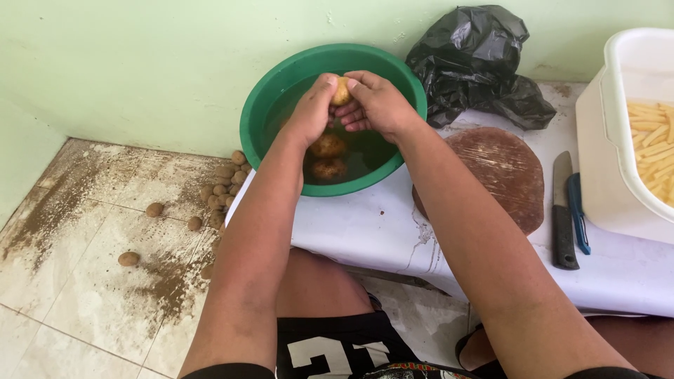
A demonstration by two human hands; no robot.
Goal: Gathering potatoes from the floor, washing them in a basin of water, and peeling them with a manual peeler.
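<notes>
Both hands meet over a green basin (261, 105) that stands at the far edge of a white table (365, 231), against a pale green wall. The left hand (311, 109) and the right hand (375, 104) hold one small potato (342, 91) between them, just above the water: the left thumb and fingers curl round its left side, and the right fingertips press on its right side, so the potato is pinched between the two hands with only its top showing. Below it, two more potatoes (328, 156) lie in the murky water inside the basin, one just behind the other. To the right of the basin a crumpled black plastic bag (477, 63) sits by the wall, and in front of it a round brown cutting board (502, 175) lies flat on the table. Just beside the board, further right, lie a knife (563, 210) with a dark handle and a blue peeler (578, 210), side by side. At the right edge stands a white tub (611, 147) holding cut potato sticks (654, 147). On the dirty tiled floor (77, 281) to the left, a heap of unwashed potatoes (223, 186) rests near the table's corner, with a few strays well apart from it.
</notes>
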